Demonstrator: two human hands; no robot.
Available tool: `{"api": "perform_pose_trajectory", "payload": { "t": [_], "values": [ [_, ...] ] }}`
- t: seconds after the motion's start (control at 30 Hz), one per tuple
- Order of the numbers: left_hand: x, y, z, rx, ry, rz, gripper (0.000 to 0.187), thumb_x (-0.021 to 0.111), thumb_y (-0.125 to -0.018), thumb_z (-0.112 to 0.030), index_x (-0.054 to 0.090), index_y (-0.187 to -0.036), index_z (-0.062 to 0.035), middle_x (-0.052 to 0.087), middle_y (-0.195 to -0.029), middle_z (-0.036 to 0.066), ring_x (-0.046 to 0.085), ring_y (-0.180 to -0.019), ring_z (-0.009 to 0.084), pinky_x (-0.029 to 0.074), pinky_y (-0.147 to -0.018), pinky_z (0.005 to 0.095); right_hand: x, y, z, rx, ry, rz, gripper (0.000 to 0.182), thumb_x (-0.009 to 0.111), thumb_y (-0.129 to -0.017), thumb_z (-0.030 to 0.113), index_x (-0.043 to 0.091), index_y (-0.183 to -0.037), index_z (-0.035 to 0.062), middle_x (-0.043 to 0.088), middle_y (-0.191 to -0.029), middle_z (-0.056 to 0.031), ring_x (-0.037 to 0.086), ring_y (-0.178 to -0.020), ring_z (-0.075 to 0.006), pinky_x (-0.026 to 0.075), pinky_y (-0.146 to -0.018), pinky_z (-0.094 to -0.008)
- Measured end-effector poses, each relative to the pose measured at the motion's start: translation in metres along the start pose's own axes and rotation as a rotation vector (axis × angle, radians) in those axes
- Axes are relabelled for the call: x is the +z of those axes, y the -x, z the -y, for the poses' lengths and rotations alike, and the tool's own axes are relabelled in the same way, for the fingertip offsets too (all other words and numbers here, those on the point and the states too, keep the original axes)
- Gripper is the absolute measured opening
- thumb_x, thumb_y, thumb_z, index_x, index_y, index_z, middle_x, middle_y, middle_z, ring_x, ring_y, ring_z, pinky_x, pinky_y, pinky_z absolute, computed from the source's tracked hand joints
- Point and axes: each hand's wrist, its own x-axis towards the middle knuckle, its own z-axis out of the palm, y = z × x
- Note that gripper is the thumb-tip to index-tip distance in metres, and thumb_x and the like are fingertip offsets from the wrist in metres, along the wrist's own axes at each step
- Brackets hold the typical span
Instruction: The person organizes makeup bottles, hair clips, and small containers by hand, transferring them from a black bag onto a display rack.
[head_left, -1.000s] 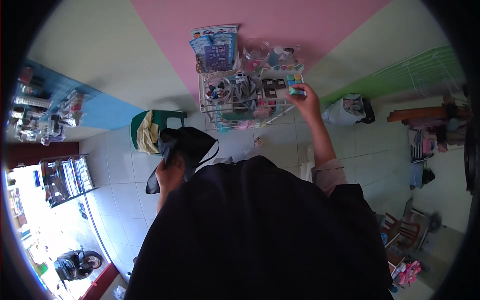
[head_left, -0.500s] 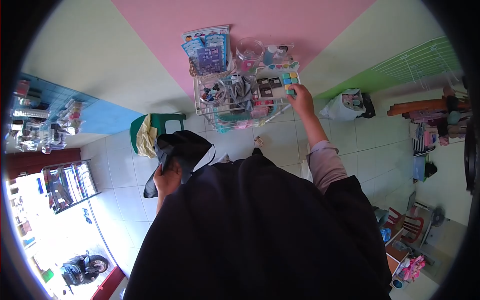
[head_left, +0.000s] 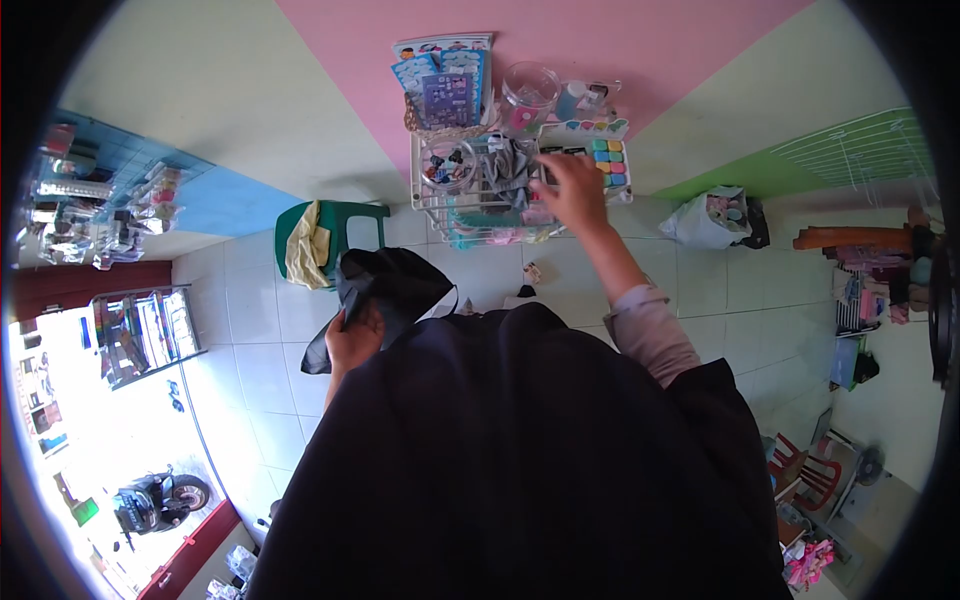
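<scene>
My left hand [head_left: 356,338] is closed on a black fabric bag [head_left: 392,285] with a thin strap, which hangs limp over the floor. Over a white wire rack [head_left: 428,217] reaches my right hand [head_left: 577,192], thumb and fingers apart, with nothing visible in them. It covers most of a white tray and the small dark packs [head_left: 552,150] in it. Several pastel blocks [head_left: 607,160] stand in the tray's right end. Left of my fingers lie a grey cloth bundle [head_left: 508,172] and a round clear container [head_left: 447,165] of small dark pieces.
Sticker sheets [head_left: 447,95] and a clear jar [head_left: 530,95] stand at the rack's back, against the wall. A green stool [head_left: 362,226] with a yellow cloth [head_left: 307,250] is to the left. On the right a white plastic bag [head_left: 697,220] sits on the tiled floor.
My right hand has left the pastel blocks and moved left over the dark packs, its fingers now apart. My left hand still holds the black bag. The view has shifted slightly.
</scene>
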Motion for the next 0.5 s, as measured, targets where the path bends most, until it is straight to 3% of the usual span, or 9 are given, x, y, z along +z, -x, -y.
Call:
{"api": "perform_pose_trajectory", "payload": {
  "t": [0.13, 0.23, 0.27, 0.37, 0.4, 0.5],
  "values": [
    [0.014, 0.006, 0.006, -0.027, -0.015, -0.052, 0.038, 0.037, -0.089, -0.025, 0.052, -0.116, -0.0017, 0.058, -0.118, 0.013, 0.050, -0.115, 0.0254, 0.038, -0.094, 0.0394, 0.040, -0.008, 0.033, -0.044, 0.254, 0.033, 0.044, 0.076, -0.063, 0.023, 0.063, -0.106, 0.0221, 0.063, -0.096, -0.0040, 0.050, -0.099, -0.0263, 0.036, -0.080, -0.0474],
    [0.012, 0.009, 0.006, -0.041, -0.037, -0.022, 0.038, 0.038, -0.090, -0.026, 0.052, -0.116, -0.0020, 0.058, -0.117, 0.012, 0.050, -0.114, 0.0254, 0.039, -0.092, 0.0388, 0.064, -0.008, 0.018, 0.023, 0.293, 0.205, 0.041, 0.075, -0.063, 0.021, 0.064, -0.103, 0.0220, 0.063, -0.098, -0.0036, 0.050, -0.099, -0.0262, 0.036, -0.080, -0.0468],
    [0.009, 0.011, 0.005, -0.059, -0.043, -0.018, 0.038, 0.038, -0.090, -0.026, 0.052, -0.116, -0.0020, 0.058, -0.116, 0.012, 0.051, -0.113, 0.0254, 0.040, -0.091, 0.0385, 0.061, -0.009, 0.020, 0.026, 0.254, 0.155, 0.036, 0.073, -0.064, 0.017, 0.065, -0.099, 0.0208, 0.064, -0.095, -0.0042, 0.053, -0.095, -0.0253, 0.038, -0.075, -0.0461],
    [-0.002, 0.013, 0.004, -0.130, -0.024, 0.042, 0.037, 0.038, -0.090, -0.026, 0.051, -0.115, -0.0021, 0.059, -0.112, 0.012, 0.053, -0.108, 0.0255, 0.042, -0.088, 0.0375, 0.040, -0.011, 0.032, 0.122, 0.090, -0.039, 0.031, 0.069, -0.065, 0.015, 0.065, -0.096, 0.0171, 0.064, -0.092, -0.0052, 0.056, -0.083, -0.0260, 0.041, -0.070, -0.0449],
    [-0.007, 0.013, 0.004, -0.167, 0.007, 0.091, 0.037, 0.039, -0.090, -0.026, 0.051, -0.115, -0.0023, 0.060, -0.111, 0.012, 0.054, -0.106, 0.0255, 0.042, -0.087, 0.0374, 0.032, -0.009, 0.033, 0.085, 0.000, -0.195, 0.024, 0.063, -0.070, 0.014, 0.064, -0.094, 0.0119, 0.064, -0.088, -0.0068, 0.058, -0.077, -0.0245, 0.045, -0.069, -0.0404],
    [-0.028, 0.008, 0.007, -0.205, 0.028, 0.116, 0.036, 0.039, -0.090, -0.027, 0.051, -0.114, -0.0028, 0.060, -0.108, 0.013, 0.055, -0.101, 0.0256, 0.043, -0.083, 0.0369, 0.019, 0.009, 0.038, 0.584, -0.691, -0.272, 0.021, 0.056, -0.075, 0.011, 0.062, -0.095, 0.0069, 0.063, -0.090, -0.0073, 0.060, -0.081, -0.0207, 0.047, -0.075, -0.0344]
  ]
}}
